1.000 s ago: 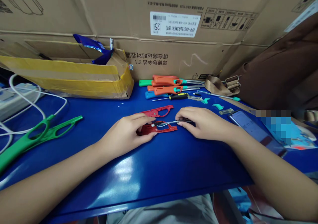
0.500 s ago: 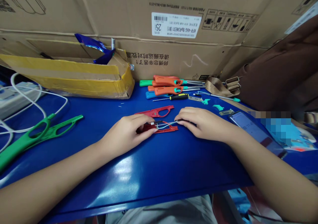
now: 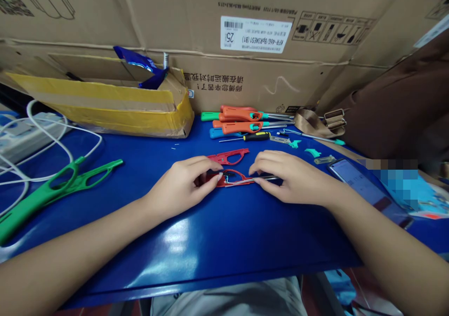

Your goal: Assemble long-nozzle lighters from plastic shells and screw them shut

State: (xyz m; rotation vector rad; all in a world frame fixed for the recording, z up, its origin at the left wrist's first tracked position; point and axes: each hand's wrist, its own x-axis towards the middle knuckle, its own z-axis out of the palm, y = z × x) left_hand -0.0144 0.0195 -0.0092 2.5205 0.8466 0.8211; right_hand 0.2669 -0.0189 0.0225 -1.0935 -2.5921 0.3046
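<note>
On the blue table [image 3: 224, 241] lies a red plastic handle shell [image 3: 234, 177] with thin wires and a metal tube in it. My left hand [image 3: 182, 185] pinches the shell's left end, fingers curled onto it. My right hand [image 3: 291, 175] has its fingers closed on the metal tube [image 3: 268, 179] that sticks out of the shell to the right. A second red shell half [image 3: 228, 157] lies just behind, untouched.
Two green shell halves [image 3: 52, 190] lie at the left beside white cables [image 3: 42, 143]. Orange assembled lighters [image 3: 242, 120], a screwdriver [image 3: 252, 137] and small teal parts [image 3: 310, 151] sit behind. A phone [image 3: 372, 192] lies at the right. A yellow-taped carton [image 3: 105, 105] and large boxes stand behind.
The wires that arched above the shell now lie flatter inside it. Both hands stayed on the part, my right hand sliding slightly right along the metal tube.
</note>
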